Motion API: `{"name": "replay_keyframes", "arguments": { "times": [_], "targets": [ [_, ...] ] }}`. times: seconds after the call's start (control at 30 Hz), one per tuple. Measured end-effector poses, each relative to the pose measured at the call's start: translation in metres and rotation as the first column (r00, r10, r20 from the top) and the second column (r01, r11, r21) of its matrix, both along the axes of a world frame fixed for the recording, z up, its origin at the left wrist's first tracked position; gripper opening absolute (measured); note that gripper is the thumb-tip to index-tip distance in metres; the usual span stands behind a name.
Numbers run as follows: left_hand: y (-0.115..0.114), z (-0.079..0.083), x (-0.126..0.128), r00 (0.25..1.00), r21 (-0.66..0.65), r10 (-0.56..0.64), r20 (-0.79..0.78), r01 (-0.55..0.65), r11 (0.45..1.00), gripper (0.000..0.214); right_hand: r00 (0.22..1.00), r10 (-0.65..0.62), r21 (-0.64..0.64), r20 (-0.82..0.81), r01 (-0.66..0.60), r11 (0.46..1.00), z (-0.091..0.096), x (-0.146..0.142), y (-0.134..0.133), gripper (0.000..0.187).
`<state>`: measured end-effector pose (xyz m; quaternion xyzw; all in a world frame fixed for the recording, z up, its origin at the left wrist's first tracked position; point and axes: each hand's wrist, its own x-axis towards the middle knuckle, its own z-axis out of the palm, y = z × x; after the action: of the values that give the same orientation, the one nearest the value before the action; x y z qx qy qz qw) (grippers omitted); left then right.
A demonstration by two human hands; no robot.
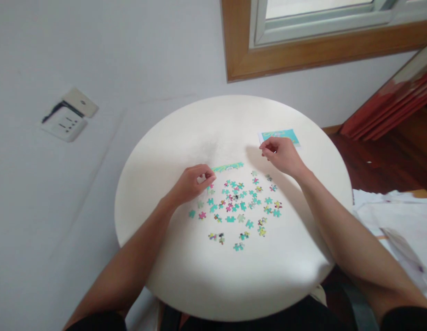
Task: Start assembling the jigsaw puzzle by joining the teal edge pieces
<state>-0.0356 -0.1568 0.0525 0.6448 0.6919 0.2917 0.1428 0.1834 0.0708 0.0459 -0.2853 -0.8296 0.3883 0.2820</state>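
Nearest the viewer, dark sleeves (pixel 99 322) end on both upper arms, and the bare forearms extend over a round white table (pixel 234 285). Beyond its near rim, a few jigsaw pieces lie slightly apart from the main group; the remaining loose puzzle pieces (pixel 243 205) are spread around the middle of the tabletop, mostly turquoise, with some pink, yellow and pale ones. The left hand (pixel 192 184) is at the far left of this spread, fingers curled and thumb tip near the index finger; whether a piece is pinched there cannot be determined. Just beside its fingertips lies a narrow strip of joined pieces (pixel 230 166), green and turquoise. The right hand (pixel 281 154) is farther out on the right, fingers bent inward, contents not determinable. It partly covers a turquoise picture card (pixel 285 134) lying behind it. Off the table to the right are white papers (pixel 400 216) and a red curtain (pixel 403 105). Behind stand a pale wall (pixel 158 50) with a socket plate (pixel 66 124), and a wood-framed window (pixel 313 27).
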Motion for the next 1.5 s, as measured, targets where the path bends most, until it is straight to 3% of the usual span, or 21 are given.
{"name": "replay_keyframes", "arguments": {
  "times": [0.17, 0.37, 0.47, 0.67, 0.87, 1.03, 1.5],
  "targets": [
    [0.001, -0.002, -0.006, 0.998, 0.017, 0.06, 0.003, -0.06, 0.998, 0.021, 1.0, -0.018, -0.033, -0.02, 0.018, 0.999, 0.007, 0.003, -0.001, 0.021],
    [0.003, -0.007, -0.012, 0.998, 0.042, 0.062, 0.004, -0.063, 0.997, 0.017, 0.99, -0.079, -0.027, -0.113, 0.076, 0.997, 0.036, 0.011, -0.009, 0.02],
    [0.004, -0.012, -0.018, 0.998, 0.039, 0.062, 0.0, -0.062, 0.997, 0.016, 0.986, -0.079, -0.024, -0.146, 0.076, 0.997, 0.042, 0.012, -0.011, 0.019],
    [0.004, -0.02, -0.033, 0.992, 0.035, 0.128, 0.0, -0.128, 0.991, 0.025, 0.994, -0.094, 0.078, -0.059, 0.098, 0.992, 0.017, 0.006, -0.003, 0.014],
    [0.006, -0.022, -0.03, 0.968, 0.053, 0.247, 0.041, -0.249, 0.967, 0.027, 0.992, 0.065, 0.122, 0.11, -0.079, 0.989, -0.008, 0.0, -0.002, 0.022],
    [0.008, -0.024, -0.029, 0.952, 0.02, 0.303, 0.04, -0.304, 0.953, 0.029, 0.979, 0.12, 0.084, 0.163, -0.135, 0.987, -0.018, -0.005, -0.002, 0.022],
    [0.011, -0.028, -0.034, 0.948, -0.062, 0.315, 0.047, -0.312, 0.948, 0.034, 0.974, 0.104, 0.007, 0.199, -0.108, 0.994, -0.033, -0.008, 0.005, 0.018]
  ]
}}
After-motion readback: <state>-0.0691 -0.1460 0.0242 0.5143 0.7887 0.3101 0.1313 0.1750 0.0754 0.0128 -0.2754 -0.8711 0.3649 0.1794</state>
